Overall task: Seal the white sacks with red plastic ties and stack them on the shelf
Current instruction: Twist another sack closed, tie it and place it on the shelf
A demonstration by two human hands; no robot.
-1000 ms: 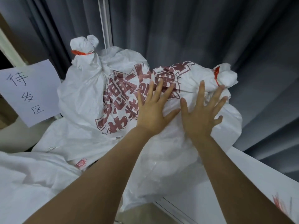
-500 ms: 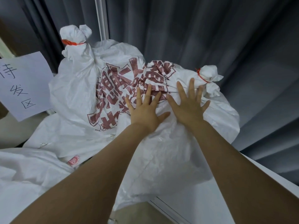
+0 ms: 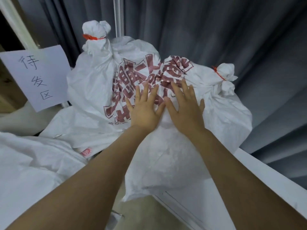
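A white sack (image 3: 174, 155) with red printed characters lies on its side on top of the pile on the shelf. Its neck at the right is cinched by a red plastic tie (image 3: 219, 75). My left hand (image 3: 144, 110) and my right hand (image 3: 184, 107) press flat on its top, side by side, fingers straight and spread. Behind it stands a second white sack (image 3: 93, 83), upright, its neck bound by another red tie (image 3: 93, 37). More white sack material (image 3: 33, 163) lies at the lower left.
A white paper sign (image 3: 38, 77) with handwritten characters hangs at the left on the shelf frame. A white shelf rail (image 3: 265, 173) runs along the right. Grey curtains (image 3: 216, 30) hang close behind the sacks. A white upright post (image 3: 118, 15) stands behind the pile.
My two hands have slid closer together and lower on the top sack. The sack's tied neck now sits clear to the right of my right hand.
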